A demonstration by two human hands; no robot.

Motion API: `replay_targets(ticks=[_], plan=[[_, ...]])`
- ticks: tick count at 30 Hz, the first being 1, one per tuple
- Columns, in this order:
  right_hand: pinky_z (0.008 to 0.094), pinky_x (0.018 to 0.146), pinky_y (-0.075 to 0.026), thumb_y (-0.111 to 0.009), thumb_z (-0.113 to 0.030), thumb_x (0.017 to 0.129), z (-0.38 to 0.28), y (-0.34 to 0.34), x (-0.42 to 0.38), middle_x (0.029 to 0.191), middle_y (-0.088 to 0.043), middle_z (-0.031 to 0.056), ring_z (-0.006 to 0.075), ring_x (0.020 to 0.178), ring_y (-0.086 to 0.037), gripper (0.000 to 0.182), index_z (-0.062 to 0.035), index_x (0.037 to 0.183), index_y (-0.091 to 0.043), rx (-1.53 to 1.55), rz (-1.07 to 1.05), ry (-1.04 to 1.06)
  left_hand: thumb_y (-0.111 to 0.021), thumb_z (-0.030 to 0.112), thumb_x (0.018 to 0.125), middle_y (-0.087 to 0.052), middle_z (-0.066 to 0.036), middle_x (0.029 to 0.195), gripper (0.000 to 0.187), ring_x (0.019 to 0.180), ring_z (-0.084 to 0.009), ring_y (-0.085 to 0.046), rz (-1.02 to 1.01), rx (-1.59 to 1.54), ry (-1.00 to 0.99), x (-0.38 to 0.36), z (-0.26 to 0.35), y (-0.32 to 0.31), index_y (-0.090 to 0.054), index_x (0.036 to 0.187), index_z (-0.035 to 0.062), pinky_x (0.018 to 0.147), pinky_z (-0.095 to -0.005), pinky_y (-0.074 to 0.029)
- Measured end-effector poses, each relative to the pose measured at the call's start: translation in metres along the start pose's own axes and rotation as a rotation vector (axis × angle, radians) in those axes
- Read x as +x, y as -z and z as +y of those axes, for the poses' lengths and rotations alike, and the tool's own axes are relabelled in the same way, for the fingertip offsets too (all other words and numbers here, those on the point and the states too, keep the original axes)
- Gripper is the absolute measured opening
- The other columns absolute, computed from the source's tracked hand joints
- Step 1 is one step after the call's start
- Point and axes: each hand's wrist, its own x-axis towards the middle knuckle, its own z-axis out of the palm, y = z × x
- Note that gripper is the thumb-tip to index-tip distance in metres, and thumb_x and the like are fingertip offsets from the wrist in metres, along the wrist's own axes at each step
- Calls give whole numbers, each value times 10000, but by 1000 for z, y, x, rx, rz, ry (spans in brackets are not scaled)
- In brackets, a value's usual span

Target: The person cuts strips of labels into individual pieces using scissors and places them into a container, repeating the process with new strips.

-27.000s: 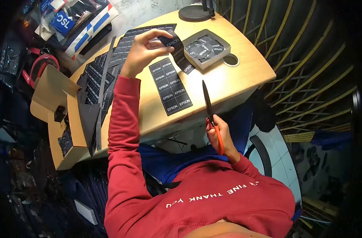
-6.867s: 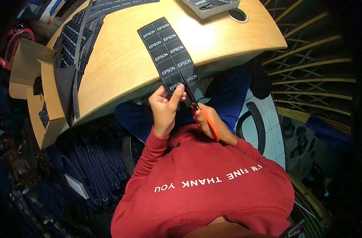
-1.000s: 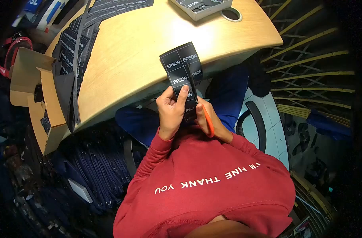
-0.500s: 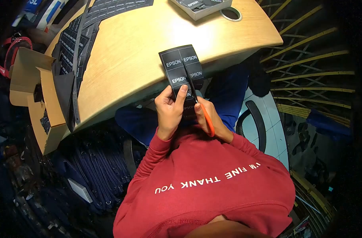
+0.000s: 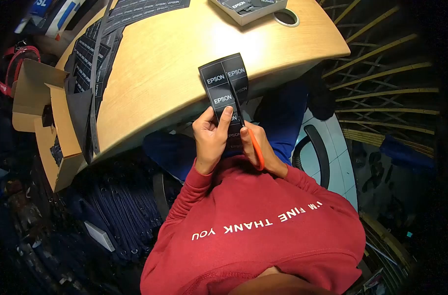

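My left hand [image 5: 213, 135] grips a black label sheet [image 5: 215, 78] printed with EPSON in white-lined boxes, thumb on its face. In my right hand [image 5: 263, 142] are scissors with orange handles [image 5: 256, 150]. The dark blades lie along the line between the sheet's two columns, and the right column bends back behind them. Both hands are closed, close together above my lap, just off the table's front edge. The sheet's lower end hangs between my hands, partly hidden by fingers.
On the wooden table [image 5: 155, 93] lie more EPSON sheets [image 5: 91, 59] at the left, a tray [image 5: 248, 14] with cut labels and a tape roll [image 5: 286, 18] at the back. An open cardboard box [image 5: 61, 123] stands left. A metal lattice [image 5: 381, 69] is at the right.
The scissor blades have closed somewhat further along the sheet's middle line. The right column now bends away more. Both hands stay nearly in place.
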Motion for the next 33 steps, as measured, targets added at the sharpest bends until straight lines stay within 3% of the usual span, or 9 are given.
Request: replay_targets(ticks=[14, 16, 20, 33], plan=[[375, 514, -394, -389, -606, 962, 3, 2, 1, 566, -452, 133, 214, 521, -436, 666, 14, 728, -457, -60, 16, 14, -618, 144, 952, -641, -9, 864, 157, 731, -49, -562, -40, -18, 35, 9, 2, 1, -638, 984, -9, 666, -212, -472], [371, 518, -389, -358, -656, 943, -3, 4, 1, 578, -437, 123, 200, 542, -429, 693, 6, 754, -440, -31, -37, -7, -639, 136, 939, -631, 6, 807, 144, 676, -24, -543, 13, -86, 57, 13, 0, 0, -630, 940, -7, 592, -194, -450], [369, 525, -390, -328, -693, 927, 4, 2, 2, 591, -437, 123, 195, 561, -437, 721, 7, 789, -433, 32, -39, 1, -631, 134, 944, -628, 9, 795, 142, 671, -15, -535, 9, -56, 50, 8, 2, -3, -629, 922, -6, 570, -190, -443], [395, 542, -399, -311, -666, 947, 0, -2, 10, 612, -481, 180, 254, 562, -478, 726, 32, 811, -458, -21, 37, 33, -630, 109, 942, -642, -4, 839, 123, 736, -25, -546, -35, -45, 30, -4, -4, -2, -637, 929, -13, 650, -204, -452]])
